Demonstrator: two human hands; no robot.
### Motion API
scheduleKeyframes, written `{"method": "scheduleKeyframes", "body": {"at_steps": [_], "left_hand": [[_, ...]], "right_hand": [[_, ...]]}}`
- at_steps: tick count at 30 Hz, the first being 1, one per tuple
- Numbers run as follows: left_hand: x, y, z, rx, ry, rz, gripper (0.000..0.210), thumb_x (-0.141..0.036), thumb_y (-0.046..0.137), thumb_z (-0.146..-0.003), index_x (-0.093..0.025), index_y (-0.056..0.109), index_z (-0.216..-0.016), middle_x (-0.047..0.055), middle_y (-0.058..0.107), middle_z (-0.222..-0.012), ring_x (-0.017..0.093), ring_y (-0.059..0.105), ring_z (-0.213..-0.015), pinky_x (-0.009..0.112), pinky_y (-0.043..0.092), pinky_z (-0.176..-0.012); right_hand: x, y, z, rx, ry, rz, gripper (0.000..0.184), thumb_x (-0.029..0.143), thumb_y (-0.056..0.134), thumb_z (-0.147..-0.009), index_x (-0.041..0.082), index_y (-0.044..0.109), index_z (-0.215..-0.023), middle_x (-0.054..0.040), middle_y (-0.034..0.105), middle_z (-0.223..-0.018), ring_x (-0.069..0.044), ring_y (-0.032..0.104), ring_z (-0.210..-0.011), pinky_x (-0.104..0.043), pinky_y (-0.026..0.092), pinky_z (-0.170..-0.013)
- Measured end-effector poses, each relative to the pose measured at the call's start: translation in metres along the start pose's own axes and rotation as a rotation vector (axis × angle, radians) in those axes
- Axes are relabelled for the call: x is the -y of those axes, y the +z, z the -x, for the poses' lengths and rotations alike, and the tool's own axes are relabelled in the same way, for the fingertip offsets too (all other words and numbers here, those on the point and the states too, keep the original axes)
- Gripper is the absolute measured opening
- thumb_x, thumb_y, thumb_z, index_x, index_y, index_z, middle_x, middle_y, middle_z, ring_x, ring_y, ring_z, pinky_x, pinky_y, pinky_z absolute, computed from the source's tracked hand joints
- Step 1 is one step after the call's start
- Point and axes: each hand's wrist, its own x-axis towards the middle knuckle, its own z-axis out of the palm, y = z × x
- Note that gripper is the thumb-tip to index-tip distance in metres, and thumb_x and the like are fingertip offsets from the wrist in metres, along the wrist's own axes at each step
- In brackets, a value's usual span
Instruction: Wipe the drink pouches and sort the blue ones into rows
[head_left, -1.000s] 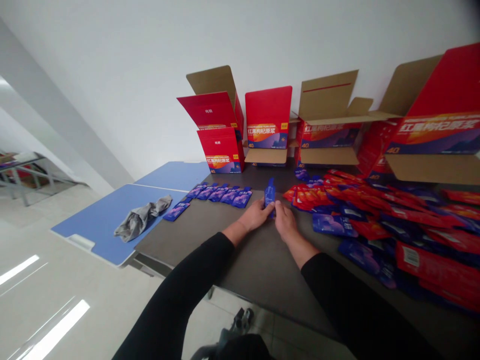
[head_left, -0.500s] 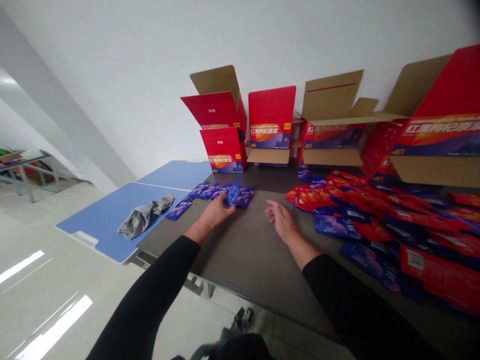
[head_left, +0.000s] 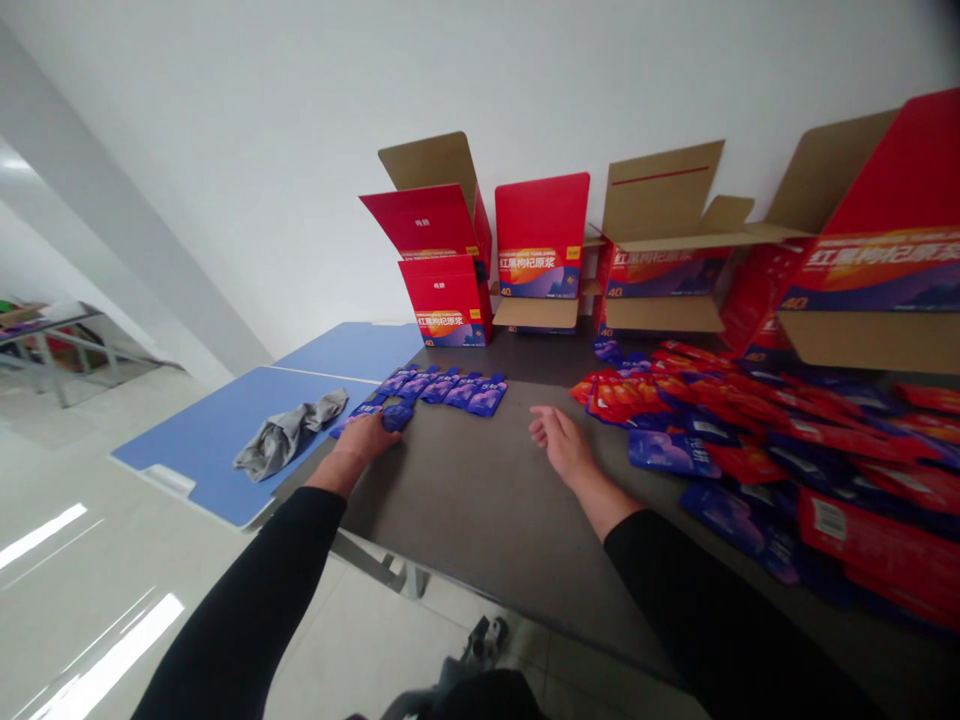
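Note:
My left hand point(head_left: 365, 440) is closed on a blue pouch point(head_left: 397, 415) at the left side of the dark table point(head_left: 480, 480), low over the front of the laid-out pouches. Behind it, several blue-purple pouches point(head_left: 442, 386) lie overlapping in a row. Another blue pouch at the row's left front is partly hidden by my fingers. Over the bare middle of the table my right hand point(head_left: 562, 440) hovers with nothing in it, fingers loosely curled and thumb apart. To its right spreads a large heap of red pouches point(head_left: 757, 430) and blue pouches point(head_left: 667, 453).
Open red cartons point(head_left: 540, 240) stand along the wall at the back, two of them stacked at the left point(head_left: 446, 300). A grey cloth point(head_left: 289, 435) lies crumpled on the blue table point(head_left: 202, 430) adjoining on the left. Cardboard flaps point(head_left: 664, 315) jut out above the heap.
My left hand has moved left and toward me, carrying the blue pouch from the row's right end to its left front. My right hand has stayed nearly still.

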Motion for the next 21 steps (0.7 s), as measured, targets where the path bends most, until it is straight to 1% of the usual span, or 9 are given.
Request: {"method": "scheduleKeyframes", "body": {"at_steps": [4,8,11,14,17,19,21], "left_hand": [[-0.002,-0.001,-0.001,0.009,-0.042,-0.043,0.051,-0.044,0.059,-0.079,-0.013,0.067,-0.118,0.020,0.069,-0.118,0.035,0.064,-0.112,0.039,0.047,-0.097],[0.000,0.000,0.000,-0.005,-0.044,-0.035,0.047,-0.044,0.061,-0.079,-0.013,0.069,-0.113,0.022,0.069,-0.115,0.037,0.064,-0.112,0.042,0.046,-0.097],[0.003,0.002,-0.001,-0.020,-0.057,0.001,0.050,-0.042,0.065,-0.076,-0.014,0.067,-0.117,0.022,0.069,-0.115,0.037,0.063,-0.114,0.044,0.044,-0.100],[0.008,0.003,-0.003,-0.024,-0.042,0.020,0.058,-0.040,0.065,-0.077,-0.011,0.062,-0.127,0.025,0.065,-0.122,0.040,0.059,-0.120,0.047,0.041,-0.104],[0.009,0.001,-0.003,-0.018,-0.011,-0.048,0.058,-0.036,0.062,-0.080,-0.008,0.059,-0.131,0.025,0.063,-0.127,0.037,0.057,-0.124,0.042,0.041,-0.105],[0.000,-0.002,0.001,-0.045,-0.003,-0.090,0.054,-0.036,0.061,-0.082,-0.010,0.060,-0.128,0.023,0.062,-0.128,0.034,0.057,-0.124,0.039,0.041,-0.104],[-0.022,-0.005,0.011,-0.100,0.011,-0.053,0.042,-0.037,0.059,-0.083,-0.011,0.064,-0.117,0.022,0.065,-0.122,0.033,0.060,-0.118,0.039,0.043,-0.100]], "right_hand": [[0.001,0.000,0.000,0.013,-0.005,0.015,0.052,0.056,0.033,-0.093,0.017,0.065,-0.105,-0.0027,0.065,-0.078,-0.014,0.060,-0.064,-0.028,0.047,-0.061],[0.003,0.000,0.001,0.013,-0.008,0.020,0.050,0.054,0.034,-0.093,0.017,0.065,-0.105,-0.0024,0.065,-0.077,-0.015,0.060,-0.063,-0.028,0.047,-0.061],[0.003,-0.001,0.001,0.015,-0.007,0.026,0.049,0.054,0.034,-0.093,0.018,0.065,-0.104,-0.0023,0.065,-0.076,-0.015,0.060,-0.062,-0.028,0.047,-0.061],[0.003,-0.001,0.001,0.016,-0.005,0.023,0.049,0.054,0.034,-0.093,0.018,0.066,-0.103,-0.0021,0.065,-0.075,-0.015,0.060,-0.062,-0.028,0.047,-0.061],[0.002,0.000,0.001,0.014,-0.008,0.016,0.049,0.054,0.034,-0.092,0.018,0.065,-0.102,-0.0019,0.065,-0.075,-0.015,0.060,-0.061,-0.028,0.046,-0.061],[0.003,0.000,0.001,0.012,-0.005,0.014,0.049,0.054,0.034,-0.092,0.018,0.065,-0.102,-0.0018,0.064,-0.074,-0.015,0.059,-0.061,-0.028,0.046,-0.061],[0.005,0.000,0.001,0.014,0.000,0.017,0.048,0.054,0.035,-0.092,0.018,0.065,-0.101,-0.0016,0.064,-0.073,-0.015,0.059,-0.060,-0.028,0.046,-0.060]]}}
